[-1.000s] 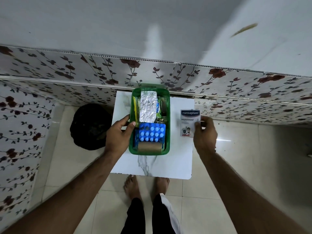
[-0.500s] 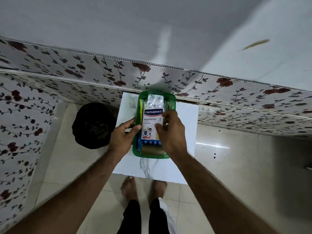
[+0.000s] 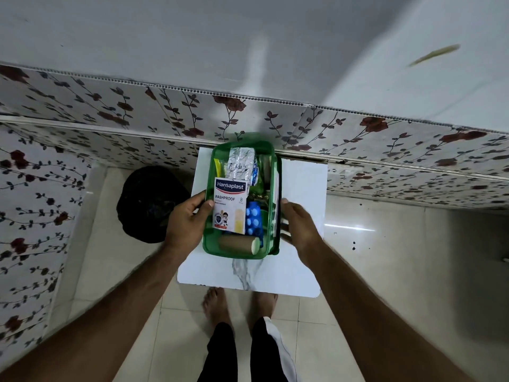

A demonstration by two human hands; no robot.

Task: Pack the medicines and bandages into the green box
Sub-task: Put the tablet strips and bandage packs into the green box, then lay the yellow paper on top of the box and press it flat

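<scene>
Head view: my left hand (image 3: 190, 220) clamps the green box (image 3: 240, 250) by its left wall; my right hand (image 3: 298, 226) grips its right side. Risk: tilting could slide the loose plaster packet (image 3: 230, 205) off the pile. Box looks full: packet on top, blue blister strip (image 3: 253, 219) right, brown bandage roll (image 3: 239, 243) near, centred on the white table (image 3: 300, 260).

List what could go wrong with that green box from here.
1. The Hansaplast pack lies loose on top of the contents in the green box, so it may slide out if the box tips.
2. The left hand and right hand grip only the box's side walls; a full box could slip or flex.
3. The box sits toward the far end of the small white table; a nudge forward might push it off.
</scene>
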